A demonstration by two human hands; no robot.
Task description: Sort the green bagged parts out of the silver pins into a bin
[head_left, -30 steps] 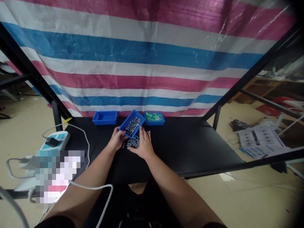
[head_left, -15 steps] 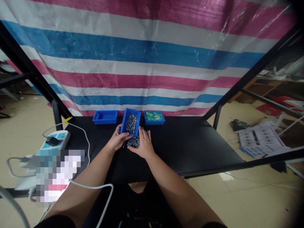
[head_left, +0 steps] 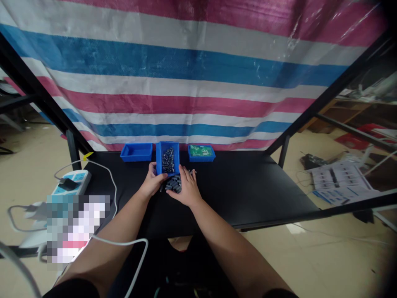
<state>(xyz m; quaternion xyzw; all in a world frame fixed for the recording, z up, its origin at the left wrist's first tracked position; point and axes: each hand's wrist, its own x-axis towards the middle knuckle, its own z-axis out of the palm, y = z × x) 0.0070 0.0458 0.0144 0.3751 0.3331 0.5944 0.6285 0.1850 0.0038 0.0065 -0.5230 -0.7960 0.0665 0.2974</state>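
Observation:
My left hand (head_left: 152, 182) grips the near left edge of a small blue bin (head_left: 168, 157) that holds several little grey cylinders; the bin stands square to me on the black table (head_left: 245, 190). A pile of the same grey cylinders (head_left: 174, 183) lies loose on the table just in front of the bin. My right hand (head_left: 186, 189) is cupped flat against the right side of that pile, fingers stretched out and together, touching the parts.
An empty-looking blue bin (head_left: 136, 152) stands to the left and one with green parts (head_left: 201, 152) to the right, both against the striped tarp (head_left: 186, 82). A white power strip (head_left: 70, 183) and cable (head_left: 113, 186) lie at the left. Black frame posts (head_left: 72, 150) flank the table.
The bin of cylinders, tilted and turned a second ago, has been swung round and set straight, farther back between the other two bins. My right hand stays by the pile.

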